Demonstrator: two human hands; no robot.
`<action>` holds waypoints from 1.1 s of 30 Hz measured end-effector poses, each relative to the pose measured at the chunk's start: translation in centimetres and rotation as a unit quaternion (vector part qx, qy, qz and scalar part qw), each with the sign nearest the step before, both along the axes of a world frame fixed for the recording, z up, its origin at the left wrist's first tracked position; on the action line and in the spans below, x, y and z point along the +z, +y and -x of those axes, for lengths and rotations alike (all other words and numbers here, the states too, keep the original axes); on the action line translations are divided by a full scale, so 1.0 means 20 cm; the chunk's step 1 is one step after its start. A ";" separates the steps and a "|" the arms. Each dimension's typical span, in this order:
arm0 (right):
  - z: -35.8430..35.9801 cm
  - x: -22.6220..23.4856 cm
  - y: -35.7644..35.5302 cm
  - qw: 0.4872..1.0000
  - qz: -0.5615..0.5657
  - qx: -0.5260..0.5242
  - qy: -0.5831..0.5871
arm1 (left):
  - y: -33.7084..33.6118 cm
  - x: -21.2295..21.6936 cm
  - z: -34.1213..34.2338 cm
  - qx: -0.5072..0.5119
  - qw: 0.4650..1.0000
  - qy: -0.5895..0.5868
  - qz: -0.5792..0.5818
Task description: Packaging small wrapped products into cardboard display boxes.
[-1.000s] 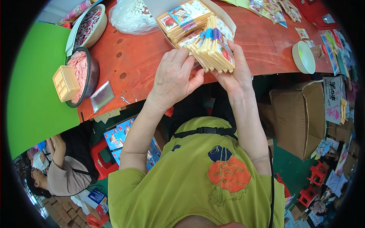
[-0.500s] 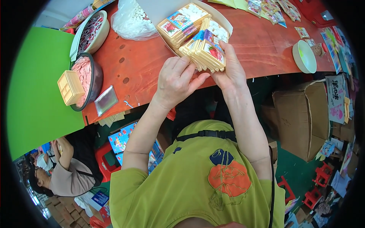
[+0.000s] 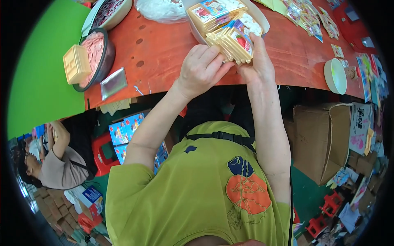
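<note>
A fanned stack of cream plastic trays with strawberry-printed fronts and white pieces rests at the near end of a white box. My right hand is closed on the stack's right side, its thumb up along the edge. At the near left corner, my left hand has curled fingers touching the trays, with its thumb under the front. A second group of the same trays sits farther back in that box. Fingertips behind the stack are hidden.
On the red table, a dark bowl of pink pieces holds up a cream tray; a clear packet lies nearby. Right are a pale green bowl and a cardboard box. A person sits at left.
My head view has shifted, so the table and box appear higher in the picture. Both hands stay on the tray stack; my left thumb has moved in closer against its front.
</note>
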State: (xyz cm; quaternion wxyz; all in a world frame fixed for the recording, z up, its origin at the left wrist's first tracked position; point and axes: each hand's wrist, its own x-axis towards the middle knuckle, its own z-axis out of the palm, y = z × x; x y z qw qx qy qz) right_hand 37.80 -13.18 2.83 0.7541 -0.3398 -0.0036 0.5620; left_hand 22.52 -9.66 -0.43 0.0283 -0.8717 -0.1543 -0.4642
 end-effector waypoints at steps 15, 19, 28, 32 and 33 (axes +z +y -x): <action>0.06 -0.03 -0.01 1.000 0.000 -0.018 0.008 | -0.05 0.04 0.02 0.054 0.998 0.039 -0.017; 0.05 -0.05 -0.01 1.000 0.009 -0.019 -0.003 | -0.03 0.03 0.03 0.031 0.998 0.037 -0.028; 0.00 -0.08 0.07 1.000 -0.012 -0.004 -0.019 | 0.02 0.00 -0.01 0.016 0.999 0.029 -0.025; 0.00 -0.10 0.08 0.997 0.001 -0.023 -0.076 | 0.04 -0.02 -0.04 0.004 0.999 0.022 -0.038; 0.01 -0.10 0.07 0.994 0.000 -0.015 -0.111 | 0.04 -0.03 -0.04 0.004 0.999 0.024 -0.037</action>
